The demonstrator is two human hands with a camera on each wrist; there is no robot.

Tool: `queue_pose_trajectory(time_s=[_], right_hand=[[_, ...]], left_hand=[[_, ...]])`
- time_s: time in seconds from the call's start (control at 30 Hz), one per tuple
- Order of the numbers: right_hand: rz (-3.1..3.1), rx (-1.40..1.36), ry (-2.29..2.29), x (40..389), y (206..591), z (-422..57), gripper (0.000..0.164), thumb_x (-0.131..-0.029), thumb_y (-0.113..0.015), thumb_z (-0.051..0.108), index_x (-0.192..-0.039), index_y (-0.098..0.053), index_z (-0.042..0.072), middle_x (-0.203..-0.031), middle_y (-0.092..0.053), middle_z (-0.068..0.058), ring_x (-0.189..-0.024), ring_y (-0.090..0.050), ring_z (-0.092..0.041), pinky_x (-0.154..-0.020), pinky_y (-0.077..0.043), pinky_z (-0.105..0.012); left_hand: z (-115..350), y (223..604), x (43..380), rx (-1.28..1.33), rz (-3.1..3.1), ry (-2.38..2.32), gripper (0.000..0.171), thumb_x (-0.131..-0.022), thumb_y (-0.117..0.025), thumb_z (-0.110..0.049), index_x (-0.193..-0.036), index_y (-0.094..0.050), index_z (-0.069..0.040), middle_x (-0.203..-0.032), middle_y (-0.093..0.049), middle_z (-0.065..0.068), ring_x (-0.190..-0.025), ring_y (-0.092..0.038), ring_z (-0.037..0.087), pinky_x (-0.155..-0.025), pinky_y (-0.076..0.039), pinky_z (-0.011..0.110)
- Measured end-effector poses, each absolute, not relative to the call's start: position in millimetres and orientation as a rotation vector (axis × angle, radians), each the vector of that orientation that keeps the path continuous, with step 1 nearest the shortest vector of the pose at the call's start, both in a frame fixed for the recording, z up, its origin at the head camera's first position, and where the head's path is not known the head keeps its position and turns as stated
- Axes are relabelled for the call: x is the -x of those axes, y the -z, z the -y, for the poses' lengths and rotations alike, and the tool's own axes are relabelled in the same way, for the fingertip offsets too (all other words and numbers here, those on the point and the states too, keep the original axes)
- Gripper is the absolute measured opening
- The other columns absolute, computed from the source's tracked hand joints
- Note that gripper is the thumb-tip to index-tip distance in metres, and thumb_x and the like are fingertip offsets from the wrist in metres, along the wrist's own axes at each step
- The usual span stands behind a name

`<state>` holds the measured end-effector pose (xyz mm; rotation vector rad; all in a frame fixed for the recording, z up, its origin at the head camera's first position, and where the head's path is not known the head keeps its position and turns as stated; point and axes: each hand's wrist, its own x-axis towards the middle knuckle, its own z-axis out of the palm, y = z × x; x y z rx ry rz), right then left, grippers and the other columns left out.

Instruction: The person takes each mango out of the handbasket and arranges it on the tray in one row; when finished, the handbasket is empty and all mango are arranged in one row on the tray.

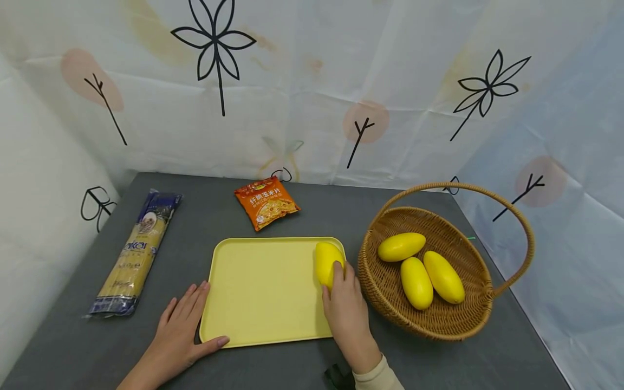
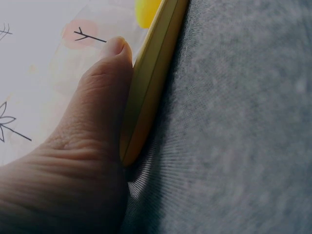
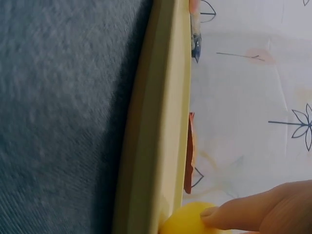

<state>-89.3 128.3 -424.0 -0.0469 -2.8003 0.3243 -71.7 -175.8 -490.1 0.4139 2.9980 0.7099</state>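
A yellow tray point(image 1: 268, 292) lies flat on the grey table. At its right end sits a smooth, oval yellow mango point(image 1: 327, 261), gripped by my right hand point(image 1: 347, 311) between thumb and fingers; in the right wrist view one digit presses on the mango point(image 3: 187, 220). My left hand point(image 1: 182, 330) rests at the tray's front left corner, its fingers extended along the left edge and the thumb on the front rim. The left wrist view shows that thumb point(image 2: 100, 92) against the tray's rim point(image 2: 151, 83).
A wicker basket point(image 1: 475, 319) with a tall arched handle stands right of the tray, holding three more yellow mangoes point(image 1: 416, 283). Behind the tray lies an orange snack bag point(image 1: 267, 203). A long pack of noodles point(image 1: 134, 254) is at the left. Patterned cloth point(image 1: 302, 81) hangs behind the table.
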Motion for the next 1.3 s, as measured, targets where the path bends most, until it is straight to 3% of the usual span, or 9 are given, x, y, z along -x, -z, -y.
queue_pose_trajectory(time_s=[0.63,0.8,0.97,1.13,1.3], right_hand=[[2.786,0.051,-0.279,85,421,-122,0.063,-0.072,-0.074,0.016,-0.126,-0.044,0.003,-0.126,-0.042,-0.024,-0.102,-0.048,-0.035,-0.063,-0.052,-0.040],[2.825,-0.112,-0.342,53,380,-122,0.061,-0.074,-0.072,0.020,-0.127,-0.044,0.009,-0.127,-0.042,-0.017,-0.103,-0.045,-0.030,-0.069,-0.051,-0.034],[2.681,-0.432,-0.358,26,316,-151,0.054,-0.071,-0.075,0.019,-0.119,-0.053,0.011,-0.116,-0.052,-0.007,-0.098,-0.050,-0.021,-0.079,-0.047,-0.032],[2.705,-0.409,-0.309,37,272,-205,0.050,-0.068,-0.076,0.015,-0.113,-0.055,0.006,-0.105,-0.057,-0.009,-0.093,-0.053,-0.023,-0.075,-0.048,-0.039],[2.979,-0.236,-0.220,65,254,-264,0.048,-0.079,-0.066,0.016,-0.121,-0.048,0.000,-0.113,-0.051,-0.022,-0.097,-0.050,-0.038,-0.072,-0.045,-0.049]], left_hand=[[177,489,71,-0.414,-3.001,-0.709,0.103,-0.070,-0.052,-0.069,-0.145,-0.003,-0.018,-0.147,-0.016,0.010,-0.136,-0.009,0.025,-0.106,0.003,0.050],[176,489,71,-0.431,-3.001,-0.726,0.102,-0.071,-0.054,-0.068,-0.145,-0.003,-0.018,-0.147,-0.017,0.010,-0.136,-0.010,0.025,-0.105,0.001,0.051],[176,489,71,-0.435,-3.010,-0.722,0.102,-0.071,-0.054,-0.067,-0.145,-0.004,-0.017,-0.147,-0.018,0.012,-0.136,-0.010,0.025,-0.105,0.000,0.051],[175,489,72,-0.432,-3.010,-0.724,0.102,-0.071,-0.053,-0.068,-0.145,-0.005,-0.016,-0.147,-0.018,0.012,-0.136,-0.010,0.025,-0.105,0.000,0.051],[176,489,72,-0.428,-2.995,-0.729,0.102,-0.070,-0.053,-0.068,-0.145,-0.005,-0.017,-0.147,-0.018,0.012,-0.135,-0.011,0.026,-0.105,0.000,0.051]])
